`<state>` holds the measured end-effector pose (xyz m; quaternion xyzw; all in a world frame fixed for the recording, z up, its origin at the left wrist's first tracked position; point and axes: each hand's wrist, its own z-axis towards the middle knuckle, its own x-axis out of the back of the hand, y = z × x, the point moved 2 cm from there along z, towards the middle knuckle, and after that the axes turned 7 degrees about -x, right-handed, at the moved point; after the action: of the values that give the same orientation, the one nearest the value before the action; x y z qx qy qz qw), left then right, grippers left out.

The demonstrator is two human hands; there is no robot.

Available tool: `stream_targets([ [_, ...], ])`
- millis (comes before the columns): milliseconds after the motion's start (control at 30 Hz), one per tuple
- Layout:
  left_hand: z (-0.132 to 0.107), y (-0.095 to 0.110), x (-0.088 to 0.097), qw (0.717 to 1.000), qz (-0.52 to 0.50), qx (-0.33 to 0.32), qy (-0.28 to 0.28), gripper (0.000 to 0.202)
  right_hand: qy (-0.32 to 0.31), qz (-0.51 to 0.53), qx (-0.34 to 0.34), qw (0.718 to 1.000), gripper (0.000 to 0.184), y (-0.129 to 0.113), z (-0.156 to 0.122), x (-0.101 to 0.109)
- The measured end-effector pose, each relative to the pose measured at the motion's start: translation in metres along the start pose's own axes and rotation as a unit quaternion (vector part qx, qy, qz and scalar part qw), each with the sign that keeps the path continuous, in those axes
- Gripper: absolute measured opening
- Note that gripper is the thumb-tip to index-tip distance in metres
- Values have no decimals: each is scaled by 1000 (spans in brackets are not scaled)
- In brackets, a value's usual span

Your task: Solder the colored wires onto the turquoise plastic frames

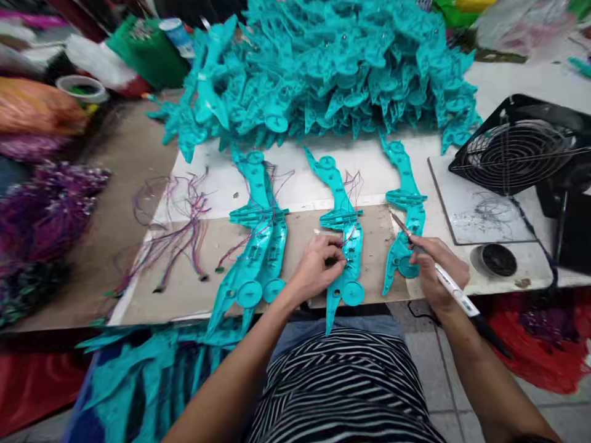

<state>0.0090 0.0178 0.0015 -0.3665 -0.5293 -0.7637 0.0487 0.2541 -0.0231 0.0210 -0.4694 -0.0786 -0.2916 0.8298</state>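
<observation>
My right hand (pixel 441 271) is wrapped round a white soldering iron (pixel 455 289) with a black cable end. Its tip points up and left, over the table between two turquoise plastic pieces. The right-hand piece (pixel 404 175) lies partly behind that hand. In the middle, another turquoise piece (pixel 339 191) carries thin red and purple wires (pixel 354 181). My left hand (pixel 323 261) rests at its lower part with thumb and fingers pinched together; whatever is between the fingertips is too small to make out. Left of it, two more turquoise pieces (pixel 258 227) overlap, with wires across them.
A large heap of turquoise pieces (pixel 323 74) fills the back. Loose wire bundles (pixel 184 234) lie at left. On the right stand a black fan (pixel 512 147), a white board (pixel 480 215) with fine wire strands and a small round tin (pixel 497 259). More turquoise pieces (pixel 138 381) sit below the table edge.
</observation>
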Motion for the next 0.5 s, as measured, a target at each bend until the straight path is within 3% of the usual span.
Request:
stream_targets([
  [100,-3,1,-1,1000,-6,-10,13,7,43,-40,-46,997,33,11,9,-2],
  [167,-5,3,-1,997,21,4,70,4,55,-70,-68,994,31,17,17,-4],
  [267,-5,12,-4,976,118,67,168,41,28,-116,-78,990,33,27,31,-11],
  [367,5,26,-16,961,212,139,112,75,-31,-149,-74,986,43,40,39,-20],
  [500,23,44,-32,958,236,165,9,70,-78,-171,-72,980,44,52,36,-27],
])
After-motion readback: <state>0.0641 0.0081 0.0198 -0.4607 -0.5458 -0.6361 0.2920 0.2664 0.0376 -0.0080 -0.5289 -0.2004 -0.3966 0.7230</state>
